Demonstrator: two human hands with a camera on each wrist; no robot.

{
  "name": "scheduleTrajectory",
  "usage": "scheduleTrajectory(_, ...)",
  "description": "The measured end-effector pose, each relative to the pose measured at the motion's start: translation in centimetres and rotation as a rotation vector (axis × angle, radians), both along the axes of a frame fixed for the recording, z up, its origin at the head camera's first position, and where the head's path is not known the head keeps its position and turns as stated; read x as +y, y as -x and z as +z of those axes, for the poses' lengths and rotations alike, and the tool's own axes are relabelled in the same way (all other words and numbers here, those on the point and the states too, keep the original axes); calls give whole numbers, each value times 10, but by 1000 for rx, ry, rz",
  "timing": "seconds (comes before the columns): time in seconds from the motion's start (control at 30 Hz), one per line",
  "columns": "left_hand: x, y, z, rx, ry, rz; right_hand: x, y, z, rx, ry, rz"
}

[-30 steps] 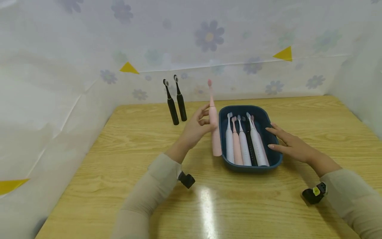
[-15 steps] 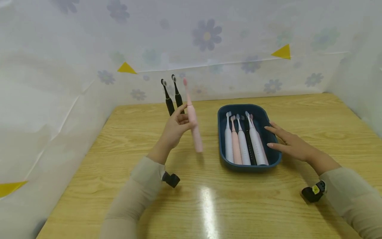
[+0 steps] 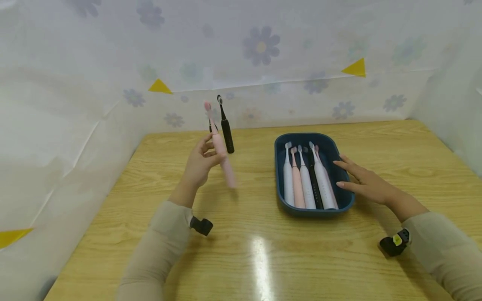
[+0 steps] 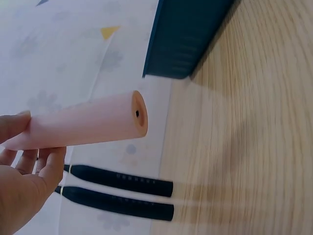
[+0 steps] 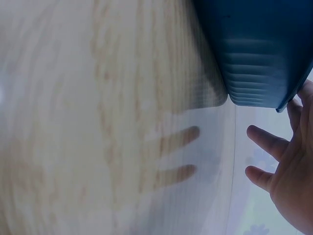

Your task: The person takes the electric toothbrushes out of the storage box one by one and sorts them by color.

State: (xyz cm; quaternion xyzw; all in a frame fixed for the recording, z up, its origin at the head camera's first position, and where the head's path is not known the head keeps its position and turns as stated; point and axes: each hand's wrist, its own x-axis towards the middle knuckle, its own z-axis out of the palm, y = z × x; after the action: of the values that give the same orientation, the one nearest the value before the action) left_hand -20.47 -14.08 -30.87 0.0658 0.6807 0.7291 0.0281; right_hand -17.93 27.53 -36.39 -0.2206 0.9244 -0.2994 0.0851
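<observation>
My left hand (image 3: pixel 201 163) pinches a pink electric toothbrush (image 3: pixel 219 146) between thumb and fingers, its head up and its base hanging free above the table. In the left wrist view the handle's round base faces the camera. Two black electric toothbrushes (image 3: pixel 227 136) stand upright behind it; in the head view the pink one overlaps the left one. My right hand (image 3: pixel 370 186) rests with extended fingers on the right rim of a dark blue bin (image 3: pixel 316 213). Inside the bin lie several electric toothbrushes, among them a white toothbrush (image 3: pixel 288 184), a pink toothbrush (image 3: pixel 298 188) and a black toothbrush (image 3: pixel 316 188).
All of this is on a wood-grain table (image 3: pixel 241 255). A white sheet with flowers (image 3: pixel 261 46) hangs behind it, marked with yellow triangles (image 3: pixel 355 68). Sheeting also rises along the left and right sides.
My left hand has carried the pink toothbrush leftward from beside the bin to in front of the black toothbrushes. My right hand has stayed at the bin's rim.
</observation>
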Motion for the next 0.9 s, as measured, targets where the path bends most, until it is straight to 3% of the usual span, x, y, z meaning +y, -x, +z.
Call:
scheduleTrajectory(0.2, -22, 6, -4, -17, 78, 106, 1, 0, 1, -3, 4, 3)
scheduleTrajectory(0.4, -41, 15, -11, -26, 93, 171, 3, 1, 0, -14, 2, 15)
scheduleTrajectory(0.63, -54, 28, -16, -38, 139, 267, 3, 2, -1, -16, 3, 14)
scheduleTrajectory(0.9, -62, 46, -23, -37, 193, 312, 3, 2, 0, -13, -3, 15)
